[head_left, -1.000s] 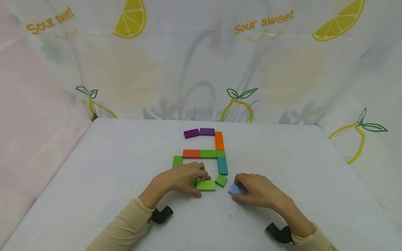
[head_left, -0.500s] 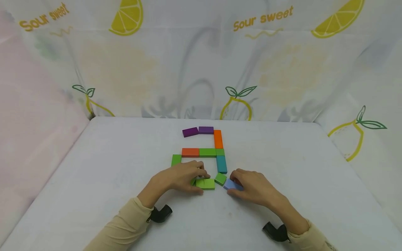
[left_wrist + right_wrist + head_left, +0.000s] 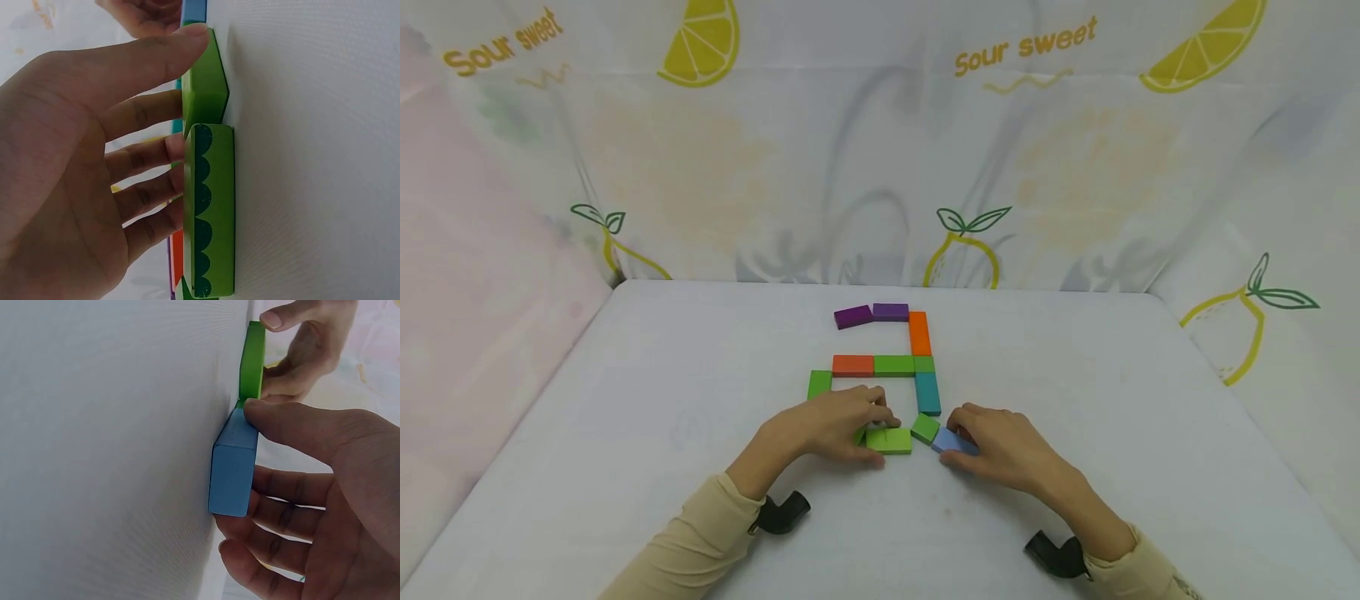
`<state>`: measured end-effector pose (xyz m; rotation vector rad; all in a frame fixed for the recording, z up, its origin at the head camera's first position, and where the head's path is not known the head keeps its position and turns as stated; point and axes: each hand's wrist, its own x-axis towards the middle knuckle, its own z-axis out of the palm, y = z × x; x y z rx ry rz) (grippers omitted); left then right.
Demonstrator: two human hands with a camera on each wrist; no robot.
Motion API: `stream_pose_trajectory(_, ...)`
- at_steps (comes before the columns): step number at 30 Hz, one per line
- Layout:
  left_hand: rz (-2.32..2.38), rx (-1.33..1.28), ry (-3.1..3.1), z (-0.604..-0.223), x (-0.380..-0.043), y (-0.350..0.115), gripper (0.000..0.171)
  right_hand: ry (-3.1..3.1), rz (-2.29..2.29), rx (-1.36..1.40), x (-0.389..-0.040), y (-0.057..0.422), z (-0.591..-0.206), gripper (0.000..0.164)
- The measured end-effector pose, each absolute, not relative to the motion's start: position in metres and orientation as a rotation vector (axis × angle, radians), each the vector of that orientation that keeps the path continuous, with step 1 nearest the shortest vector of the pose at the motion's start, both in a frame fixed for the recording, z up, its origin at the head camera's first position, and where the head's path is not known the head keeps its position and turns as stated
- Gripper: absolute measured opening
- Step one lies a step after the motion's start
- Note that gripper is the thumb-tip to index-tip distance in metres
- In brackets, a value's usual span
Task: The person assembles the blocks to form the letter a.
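Observation:
In the head view my left hand [image 3: 838,425] pinches a light green block [image 3: 891,442], thumb along its near side and fingers behind. Close to that hand in the left wrist view lies a green block with dark scalloped marks [image 3: 215,206], mostly hidden from the head camera. My right hand [image 3: 1003,446] grips a light blue block [image 3: 232,478] between thumb and fingers, low at the tabletop. One end of the blue block meets a small green block [image 3: 925,428], turned at an angle. That small block sits between the two held blocks.
Farther back, a teal block [image 3: 927,393], an orange block [image 3: 920,333], a red-orange block [image 3: 853,366], a green block [image 3: 893,366] and two purple blocks [image 3: 890,312] form connected lines. Another green block [image 3: 820,384] lies beyond my left hand. A printed cloth [image 3: 820,167] hangs behind the white table [image 3: 662,358].
My right hand has slid the light blue block leftward until it meets the small angled green block, then held still. My left hand has stayed on the light green block.

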<state>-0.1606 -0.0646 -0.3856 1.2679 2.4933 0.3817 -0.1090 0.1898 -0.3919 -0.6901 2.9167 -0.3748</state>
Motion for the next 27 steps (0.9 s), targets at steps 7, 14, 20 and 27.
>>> stream_pose_trajectory(7, 0.372, 1.261, 2.492, -0.3847, -0.1602, -0.0646, 0.046, 2.925, -0.369, -0.686, -0.1082, 0.1894, -0.3918, 0.031)
stream_pose_trajectory(14, 0.356, 1.260, 2.497, -0.3856, -0.1610, -0.0646, 0.046, 2.928, -0.371, -0.706, -0.1089, 0.1893, -0.3916, 0.031)
stream_pose_trajectory(20, 0.375, 1.280, 2.498, -0.3866, -0.1611, -0.0642, 0.046, 2.939, -0.372, -0.723, -0.1091, 0.1901, -0.3925, 0.030)
stream_pose_trajectory(27, 0.389, 1.269, 2.497, -0.3874, -0.1605, -0.0644, 0.045, 2.935, -0.360, -0.720, -0.1092, 0.1899, -0.3914, 0.031)
